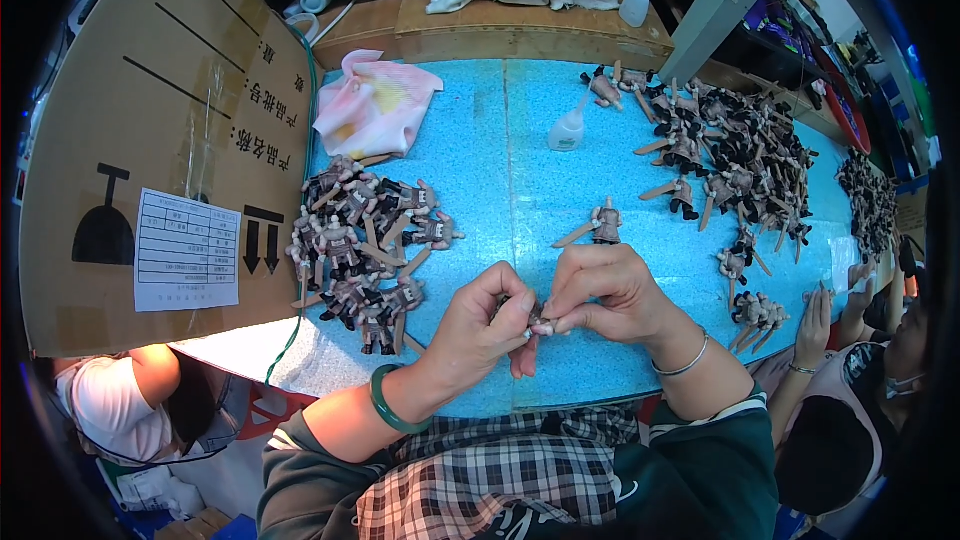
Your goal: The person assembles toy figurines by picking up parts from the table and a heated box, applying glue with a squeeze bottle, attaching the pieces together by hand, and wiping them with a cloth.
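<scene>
Blue foam covers the table, and over its near edge the person's two hands meet around a small toy figure. The left hand, with a green bangle on its wrist, is curled with thumb and fingers pinched on the figure from the left. The right hand, wearing a thin silver bracelet, grips the same figure from above and to the right with its fingertips. The figure is mostly hidden between the fingers, so only a dark and pale bit shows, and its exact shape cannot be told. Just beyond the right hand a single finished figure with a tan stick lies on the foam. To the left sits a heap of similar figures, and a larger heap spreads at the far right. A small white squeeze bottle stands near the middle of the table, with a pink cloth at the far left corner. A big cardboard box leans at the left side. Another person's hand rests at the right edge of the table.
</scene>
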Available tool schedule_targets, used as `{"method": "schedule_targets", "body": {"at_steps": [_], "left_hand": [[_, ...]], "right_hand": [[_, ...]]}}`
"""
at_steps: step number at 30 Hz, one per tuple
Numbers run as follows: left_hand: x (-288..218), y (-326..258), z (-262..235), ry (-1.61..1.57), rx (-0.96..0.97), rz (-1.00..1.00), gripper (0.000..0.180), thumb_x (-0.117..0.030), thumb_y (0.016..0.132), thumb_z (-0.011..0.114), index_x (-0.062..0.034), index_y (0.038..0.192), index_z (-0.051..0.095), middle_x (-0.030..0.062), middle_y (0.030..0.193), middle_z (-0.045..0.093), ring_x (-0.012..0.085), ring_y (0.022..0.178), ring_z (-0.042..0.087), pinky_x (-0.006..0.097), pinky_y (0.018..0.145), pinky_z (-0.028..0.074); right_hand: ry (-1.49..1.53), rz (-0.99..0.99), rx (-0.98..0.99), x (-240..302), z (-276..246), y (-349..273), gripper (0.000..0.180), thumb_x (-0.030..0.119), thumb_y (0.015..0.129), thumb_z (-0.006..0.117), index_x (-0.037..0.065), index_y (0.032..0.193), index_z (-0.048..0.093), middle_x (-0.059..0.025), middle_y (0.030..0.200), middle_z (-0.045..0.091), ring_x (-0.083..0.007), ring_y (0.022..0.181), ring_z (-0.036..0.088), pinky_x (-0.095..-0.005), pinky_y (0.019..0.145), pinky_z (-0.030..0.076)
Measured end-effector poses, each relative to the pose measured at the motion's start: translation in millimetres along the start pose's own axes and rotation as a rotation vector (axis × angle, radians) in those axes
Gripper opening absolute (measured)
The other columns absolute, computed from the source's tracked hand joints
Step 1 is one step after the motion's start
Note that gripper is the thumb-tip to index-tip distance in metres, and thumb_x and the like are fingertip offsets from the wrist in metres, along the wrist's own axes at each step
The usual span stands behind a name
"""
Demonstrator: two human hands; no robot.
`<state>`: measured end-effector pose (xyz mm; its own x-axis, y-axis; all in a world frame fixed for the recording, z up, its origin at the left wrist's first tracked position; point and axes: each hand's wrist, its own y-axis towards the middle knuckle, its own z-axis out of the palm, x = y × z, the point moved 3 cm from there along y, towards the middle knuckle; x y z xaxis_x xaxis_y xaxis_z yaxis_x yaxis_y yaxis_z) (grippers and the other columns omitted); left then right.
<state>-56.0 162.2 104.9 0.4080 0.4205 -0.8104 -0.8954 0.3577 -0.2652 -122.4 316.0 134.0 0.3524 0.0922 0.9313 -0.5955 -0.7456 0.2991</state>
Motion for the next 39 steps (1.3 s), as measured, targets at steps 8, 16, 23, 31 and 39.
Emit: {"method": "schedule_targets", "body": {"at_steps": [8, 16, 23, 31, 39], "left_hand": [[-1.8, -2.4, 2.2, 0.027, 0.002, 0.036, 0.023, -0.027, 0.095, 0.049, -0.0063, 0.09, 0.042, 0.0071, 0.075, 0.059, 0.013, 0.051, 0.059, 0.022, 0.04, 0.044], [3.8, -0.6, 0.4, -0.018, -0.041, -0.02, 0.025, -0.03, 0.095, 0.049, -0.0069, 0.089, 0.042, 0.0076, 0.074, 0.055, 0.0161, 0.05, 0.058, 0.024, 0.039, 0.045], [3.5, 0.5, 1.0, -0.015, -0.04, -0.038, 0.022, -0.026, 0.096, 0.047, -0.0067, 0.089, 0.042, 0.007, 0.075, 0.057, 0.0151, 0.05, 0.058, 0.024, 0.041, 0.046], [5.0, 0.8, 0.2, -0.025, -0.039, -0.055, 0.025, -0.03, 0.095, 0.049, -0.0071, 0.089, 0.042, 0.0068, 0.075, 0.055, 0.0167, 0.05, 0.058, 0.025, 0.04, 0.046], [5.4, 0.9, -0.4, -0.02, -0.042, -0.048, 0.025, -0.03, 0.095, 0.049, -0.007, 0.089, 0.042, 0.0073, 0.076, 0.056, 0.0167, 0.05, 0.058, 0.025, 0.04, 0.046]], "right_hand": [[-0.01, -0.029, 0.004, 1.3, -0.2, 0.7, 0.012, 0.004, 0.068, 0.075, 0.004, 0.079, 0.069, -0.0044, 0.071, 0.059, -0.0157, 0.066, 0.057, -0.027, 0.056, 0.043], [0.041, -0.001, -0.01, -3.0, 0.4, 0.4, 0.01, 0.003, 0.069, 0.074, 0.004, 0.076, 0.068, -0.0047, 0.072, 0.059, -0.0151, 0.066, 0.057, -0.0268, 0.057, 0.043], [0.061, 0.009, 0.011, -3.6, -1.1, 0.7, 0.009, 0.003, 0.069, 0.074, 0.004, 0.074, 0.067, -0.0047, 0.074, 0.059, -0.0148, 0.068, 0.058, -0.0264, 0.058, 0.044], [0.068, 0.013, 0.019, -4.6, -1.0, 0.8, 0.009, 0.003, 0.07, 0.074, 0.004, 0.076, 0.066, -0.0043, 0.074, 0.058, -0.0147, 0.067, 0.057, -0.0266, 0.057, 0.044], [0.045, -0.014, 0.023, -4.4, -0.1, 1.6, 0.008, 0.003, 0.071, 0.073, 0.004, 0.075, 0.066, -0.0043, 0.074, 0.058, -0.0146, 0.066, 0.056, -0.0266, 0.056, 0.042]]}}
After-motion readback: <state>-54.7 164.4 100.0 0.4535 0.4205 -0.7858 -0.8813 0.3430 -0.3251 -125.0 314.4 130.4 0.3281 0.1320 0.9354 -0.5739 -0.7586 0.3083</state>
